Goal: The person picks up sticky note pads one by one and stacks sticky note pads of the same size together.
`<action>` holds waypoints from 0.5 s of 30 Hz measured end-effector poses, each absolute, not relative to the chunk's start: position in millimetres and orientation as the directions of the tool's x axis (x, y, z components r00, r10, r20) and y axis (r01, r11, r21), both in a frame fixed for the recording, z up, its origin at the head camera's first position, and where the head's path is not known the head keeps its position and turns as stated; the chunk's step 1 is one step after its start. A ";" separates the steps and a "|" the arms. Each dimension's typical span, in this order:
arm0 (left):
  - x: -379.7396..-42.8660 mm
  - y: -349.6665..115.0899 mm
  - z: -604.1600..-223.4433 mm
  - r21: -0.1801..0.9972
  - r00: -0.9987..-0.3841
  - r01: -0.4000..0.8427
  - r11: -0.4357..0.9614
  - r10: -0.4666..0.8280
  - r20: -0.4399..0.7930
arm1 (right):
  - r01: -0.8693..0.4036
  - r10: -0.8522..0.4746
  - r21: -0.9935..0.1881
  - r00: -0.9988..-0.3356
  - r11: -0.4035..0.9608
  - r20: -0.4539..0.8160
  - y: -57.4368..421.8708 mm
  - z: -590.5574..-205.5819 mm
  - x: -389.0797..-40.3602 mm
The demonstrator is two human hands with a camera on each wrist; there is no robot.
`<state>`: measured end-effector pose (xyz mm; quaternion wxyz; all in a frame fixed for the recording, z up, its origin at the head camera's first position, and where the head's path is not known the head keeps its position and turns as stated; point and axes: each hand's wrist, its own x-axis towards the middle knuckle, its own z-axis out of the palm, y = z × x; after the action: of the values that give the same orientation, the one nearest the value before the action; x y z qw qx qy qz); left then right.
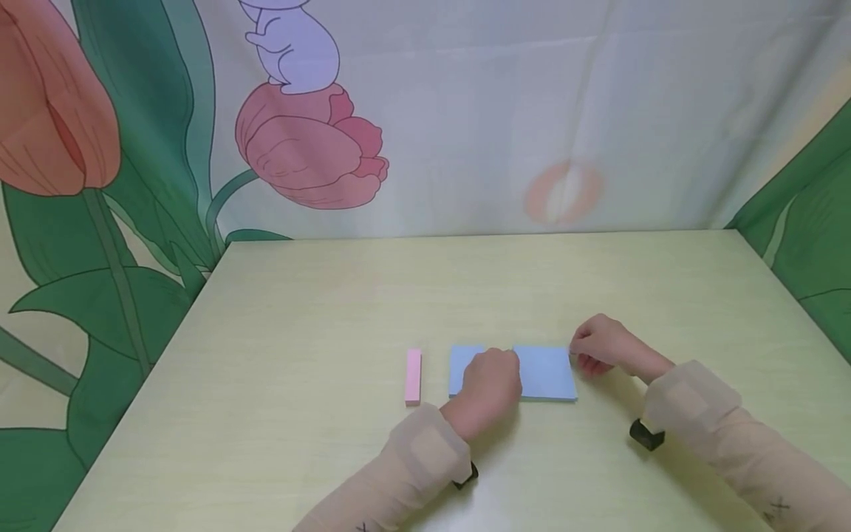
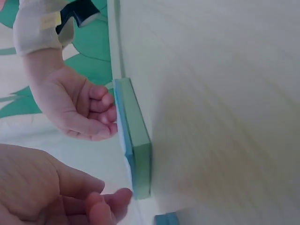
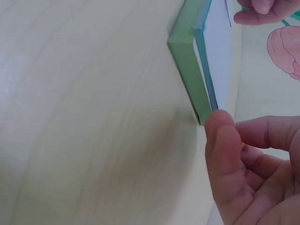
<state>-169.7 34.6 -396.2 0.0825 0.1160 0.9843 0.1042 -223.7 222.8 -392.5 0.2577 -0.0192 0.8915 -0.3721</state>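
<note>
A flat rectangular block (image 1: 548, 377) lies on the table, its top blue and its sides green in both wrist views. My left hand (image 1: 488, 388) has its thumb and fingers bunched at the block's far left corner. At the far right corner is my right hand (image 1: 608, 346), whose thumb and index finger pinch the blue top layer. In the right wrist view, a thin white line runs between the blue layer (image 3: 211, 86) and the green side (image 3: 190, 70). My left hand partly hides a second blue piece (image 1: 460, 369) in the head view.
A narrow pink block (image 1: 413, 377) lies left of the blue pieces. The pale wooden table (image 1: 279, 369) extends around them. Behind it hangs a white cloth (image 1: 452, 148) printed with flowers and leaves.
</note>
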 end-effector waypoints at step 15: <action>-180.7 31.2 -405.9 0.413 -0.946 0.211 0.886 0.291 -0.141 | 0.191 -0.182 -0.687 -0.883 0.701 -0.432 216.6 -401.0 -224.4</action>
<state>-180.7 31.2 -405.9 0.0997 0.1300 0.9659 0.2004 -224.4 216.6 -401.0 0.2416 0.0027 0.8901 -0.3864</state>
